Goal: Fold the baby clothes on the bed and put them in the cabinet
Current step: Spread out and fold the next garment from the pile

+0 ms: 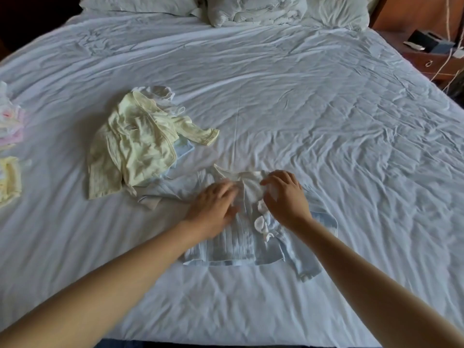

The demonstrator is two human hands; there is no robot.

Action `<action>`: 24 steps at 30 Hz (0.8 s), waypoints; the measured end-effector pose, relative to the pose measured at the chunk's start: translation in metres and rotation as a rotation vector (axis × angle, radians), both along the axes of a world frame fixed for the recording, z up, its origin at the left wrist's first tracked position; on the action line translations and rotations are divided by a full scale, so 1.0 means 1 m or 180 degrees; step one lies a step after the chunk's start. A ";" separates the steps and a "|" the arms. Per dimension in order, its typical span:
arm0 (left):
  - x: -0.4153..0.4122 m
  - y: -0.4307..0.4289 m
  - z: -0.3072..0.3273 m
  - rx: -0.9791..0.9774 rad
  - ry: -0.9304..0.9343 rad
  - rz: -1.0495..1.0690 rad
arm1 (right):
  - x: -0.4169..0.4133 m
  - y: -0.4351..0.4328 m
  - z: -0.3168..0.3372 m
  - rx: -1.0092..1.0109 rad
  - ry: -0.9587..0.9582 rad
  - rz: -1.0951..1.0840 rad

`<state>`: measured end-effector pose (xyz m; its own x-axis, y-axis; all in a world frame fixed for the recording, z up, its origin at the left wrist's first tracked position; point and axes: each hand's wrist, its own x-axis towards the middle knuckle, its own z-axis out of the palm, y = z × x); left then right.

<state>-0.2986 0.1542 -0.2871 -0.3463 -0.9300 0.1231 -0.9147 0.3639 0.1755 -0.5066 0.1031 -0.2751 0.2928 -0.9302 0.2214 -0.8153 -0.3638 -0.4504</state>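
Far to the left of the left hand's fingers, at the edge of the bed (326,121), sit small stacks of pink, white and yellow baby clothes (10,126). Closer to those fingers, still on their left, lies a loose heap of pale yellow garments (133,146). The light blue baby top (233,247) is spread flat on the sheet under both hands. The left hand (213,207) lies on its chest, fingers stretched fairly straight and pressing the cloth, though blurred. Between the two sets of fingertips is the white collar (248,187). The right hand (286,197) has arched fingers, tips on the collar; whether they pinch it cannot be told. Far right of them stands a wooden nightstand (426,64).
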 end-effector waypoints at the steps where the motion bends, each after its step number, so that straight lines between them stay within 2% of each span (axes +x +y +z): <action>1: -0.005 0.011 -0.006 0.0025 -0.0179 -0.0051 | -0.009 0.010 -0.001 -0.0024 -0.0009 -0.0023; 5: -0.018 0.043 -0.021 0.0368 -0.0689 0.0085 | -0.032 0.051 -0.009 -0.0100 0.0100 -0.0092; 7: -0.022 0.049 -0.024 0.0571 -0.0857 0.0144 | -0.035 0.066 -0.012 0.0085 0.0347 -0.0060; 10: -0.023 0.045 -0.014 0.0888 -0.0865 0.0189 | -0.033 0.076 -0.009 0.0487 0.0470 -0.0109; 17: -0.024 0.042 0.004 0.1277 -0.0821 0.0112 | -0.008 0.069 0.009 0.0338 0.0888 -0.0450; 24: -0.017 0.041 -0.001 0.1588 -0.0840 -0.0020 | 0.000 0.065 0.021 0.0407 0.1483 -0.0107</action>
<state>-0.3158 0.1957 -0.2879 -0.3116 -0.8511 -0.4226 -0.9490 0.3011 0.0933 -0.5068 0.1686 -0.2545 0.3029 -0.9521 -0.0428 -0.9513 -0.2993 -0.0738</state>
